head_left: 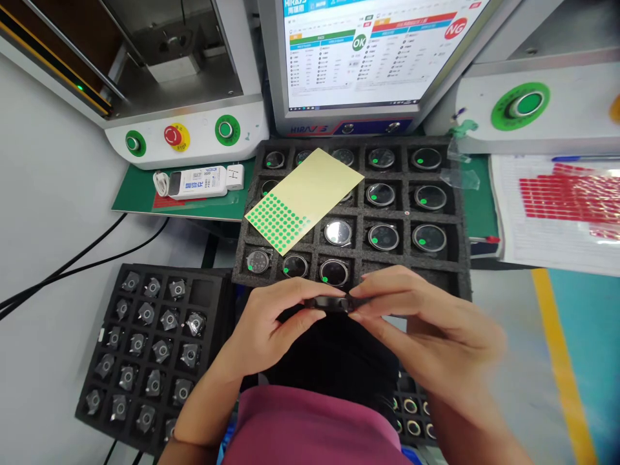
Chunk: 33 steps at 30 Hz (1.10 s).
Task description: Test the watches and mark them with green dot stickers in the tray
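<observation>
Between my two hands is a dark watch case [332, 303], held edge-on, so its face is turned out of sight. The thumb and fingers of my left hand [274, 323] pinch its left end. On the other end, my right hand [421, 316] closes its thumb and fingertips. Just beyond them lies a black foam tray [458, 223] with round watch cases in its pockets, most bearing a green dot. A pale yellow sheet [322, 184] with rows of green dot stickers [277, 223] rests across the tray's left part.
Lower left, another foam tray [201, 294] holds several wrapped watch parts. A monitor [358, 71] stands behind, between machines with green buttons [225, 130] and a red stop button [173, 135]. Red sticker sheets [557, 197] lie at right. A white charger box [198, 181] sits at left.
</observation>
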### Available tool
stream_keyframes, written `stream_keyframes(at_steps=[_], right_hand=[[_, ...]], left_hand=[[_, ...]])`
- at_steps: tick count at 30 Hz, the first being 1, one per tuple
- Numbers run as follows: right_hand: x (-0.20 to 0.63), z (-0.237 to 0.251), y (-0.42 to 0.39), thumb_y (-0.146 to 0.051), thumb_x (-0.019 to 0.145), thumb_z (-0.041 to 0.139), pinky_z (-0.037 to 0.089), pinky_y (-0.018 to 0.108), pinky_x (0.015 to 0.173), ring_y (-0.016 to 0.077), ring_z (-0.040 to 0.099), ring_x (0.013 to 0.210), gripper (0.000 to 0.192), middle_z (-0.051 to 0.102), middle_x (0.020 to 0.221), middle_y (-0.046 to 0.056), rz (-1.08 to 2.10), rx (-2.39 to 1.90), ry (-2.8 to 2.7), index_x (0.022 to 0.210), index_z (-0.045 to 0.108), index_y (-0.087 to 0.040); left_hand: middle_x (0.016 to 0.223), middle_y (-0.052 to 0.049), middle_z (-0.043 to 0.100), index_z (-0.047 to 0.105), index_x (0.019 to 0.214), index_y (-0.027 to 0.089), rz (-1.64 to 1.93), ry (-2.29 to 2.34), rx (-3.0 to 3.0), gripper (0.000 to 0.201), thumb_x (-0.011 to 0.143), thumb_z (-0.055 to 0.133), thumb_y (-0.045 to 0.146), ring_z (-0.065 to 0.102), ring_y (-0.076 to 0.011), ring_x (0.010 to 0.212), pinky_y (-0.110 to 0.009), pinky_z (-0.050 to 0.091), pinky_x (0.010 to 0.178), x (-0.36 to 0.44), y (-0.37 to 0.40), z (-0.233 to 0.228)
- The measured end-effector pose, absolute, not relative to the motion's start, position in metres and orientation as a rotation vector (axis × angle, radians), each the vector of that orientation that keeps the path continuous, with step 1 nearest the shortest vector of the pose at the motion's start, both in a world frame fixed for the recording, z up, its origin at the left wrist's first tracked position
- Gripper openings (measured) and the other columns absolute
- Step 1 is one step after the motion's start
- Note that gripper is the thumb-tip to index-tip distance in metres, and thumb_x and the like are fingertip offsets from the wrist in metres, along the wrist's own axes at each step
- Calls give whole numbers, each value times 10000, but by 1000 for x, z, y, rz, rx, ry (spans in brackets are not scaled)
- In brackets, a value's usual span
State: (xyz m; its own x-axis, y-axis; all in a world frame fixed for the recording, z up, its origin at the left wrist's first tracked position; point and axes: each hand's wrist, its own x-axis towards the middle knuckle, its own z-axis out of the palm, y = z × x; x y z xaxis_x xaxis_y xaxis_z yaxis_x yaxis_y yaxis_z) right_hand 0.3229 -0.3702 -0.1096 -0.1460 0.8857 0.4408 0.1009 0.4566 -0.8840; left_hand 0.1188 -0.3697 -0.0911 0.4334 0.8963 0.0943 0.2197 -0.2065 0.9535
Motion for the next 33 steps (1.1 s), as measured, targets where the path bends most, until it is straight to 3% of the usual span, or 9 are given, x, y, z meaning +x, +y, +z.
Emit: stream_keyframes(at_steps=[4,9,18,27,33], right_hand=[[316,-114,-375,-8,786,734,580,309,679,171,686,783,256,717,846,14,841,-926,-1465,878,697,-243],[311,-114,-373,19,771,735,588,318,712,168,697,814,381,745,931,19,851,-934,-1411,1036,718,-255],[319,-115,-371,7,773,749,577,342,677,192,706,815,318,765,927,23,755,-880,-1553,953,751,-255],[335,-100,-361,-97,875,675,598,316,669,178,707,788,159,766,926,30,777,-787,-1792,923,731,-238],[328,-100,-365,-47,877,616,602,317,701,177,704,784,189,748,899,48,546,-903,-1832,896,659,-231]], left_hand=[[1123,-40,759,684,1186,224,907,1011,1727,266,945,606,143,715,-145,1001,-232,562,893,121,-372,-93],[1132,-31,756,672,1206,238,938,1012,1743,289,944,602,135,713,-139,1012,-231,560,910,122,-371,-94],[1109,-44,763,685,1192,233,937,983,1747,276,942,607,145,720,-149,989,-238,569,887,121,-370,-94],[1089,-40,777,700,1190,243,878,927,1705,268,957,588,174,743,-157,954,-234,596,839,118,-368,-93],[1121,-10,773,696,1189,250,948,1030,1698,288,934,625,137,741,-133,985,-199,580,896,127,-374,-94]])
